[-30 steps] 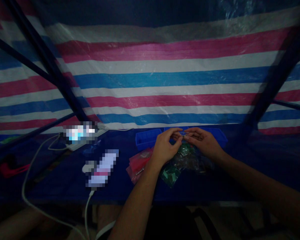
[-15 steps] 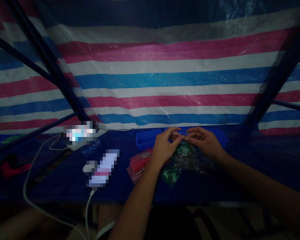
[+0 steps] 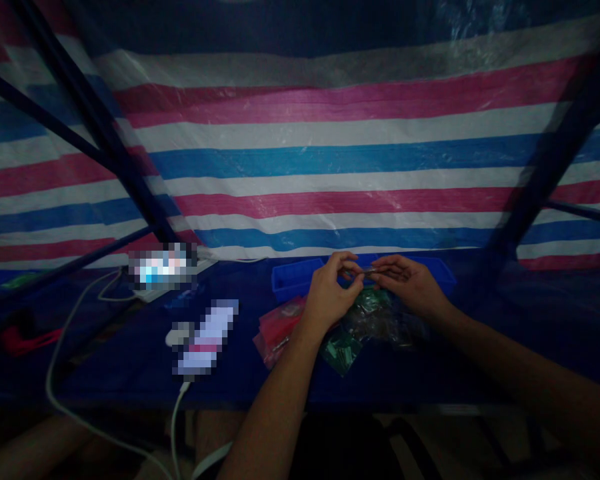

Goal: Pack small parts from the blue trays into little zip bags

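Observation:
Both hands meet over the dark blue table [image 3: 105, 360]. My left hand [image 3: 331, 293] and my right hand [image 3: 410, 283] are both closed in a pinch on a small thin part [image 3: 370, 271] held between their fingertips; the dim light hides what it is. Right under the hands lies a clear bag of small green pieces [image 3: 365, 323]. Just behind the hands stands a low blue plastic tray [image 3: 293, 275]. A red bag [image 3: 279, 328] lies left of my left wrist.
A pixelated flat device [image 3: 207, 337] with a white cable [image 3: 55, 387] lies at the left, a second pixelated item [image 3: 163, 265] behind it. A striped pink, white and blue tarp [image 3: 320, 160] forms the back wall, with dark poles [image 3: 95, 127] at both sides.
Hardly anything differs. The fingertips of both hands have shifted slightly around the small part; the hands stay in the same place above the bag.

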